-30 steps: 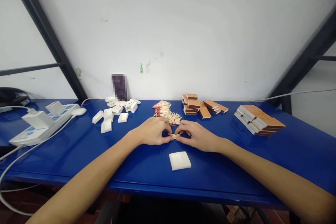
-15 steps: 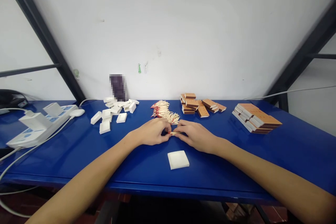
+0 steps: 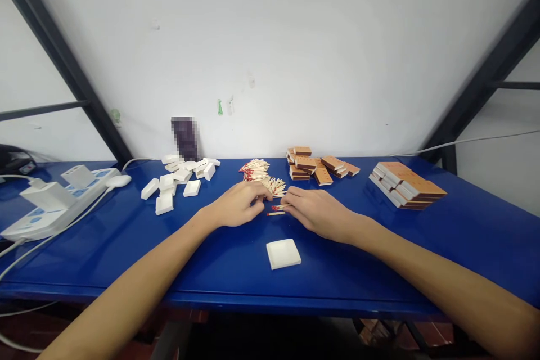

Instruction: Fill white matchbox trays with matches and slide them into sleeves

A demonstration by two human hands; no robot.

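Several red-tipped matches [image 3: 278,207] stick out to the left from the pinched fingers of my right hand [image 3: 314,211]. Below them, one match [image 3: 275,214] lies on the blue table. My left hand [image 3: 241,204] is at the near edge of the match pile [image 3: 255,172], thumb and fingers apart; nothing shows between them. A white tray [image 3: 283,253] lies flat on the table, nearer to me than both hands.
Small white trays [image 3: 167,183] are heaped at the back left, by a blurred dark object [image 3: 184,138]. Orange-brown matchboxes [image 3: 323,175] lie behind my right hand, and stacked ones [image 3: 407,184] sit farther right. A power strip [image 3: 54,208] with cables is at the far left.
My left hand has parted from the matches and moved a little left, its fingers opening. The matches stay in my right hand, and a single one now shows on the table. The view has shifted slightly.
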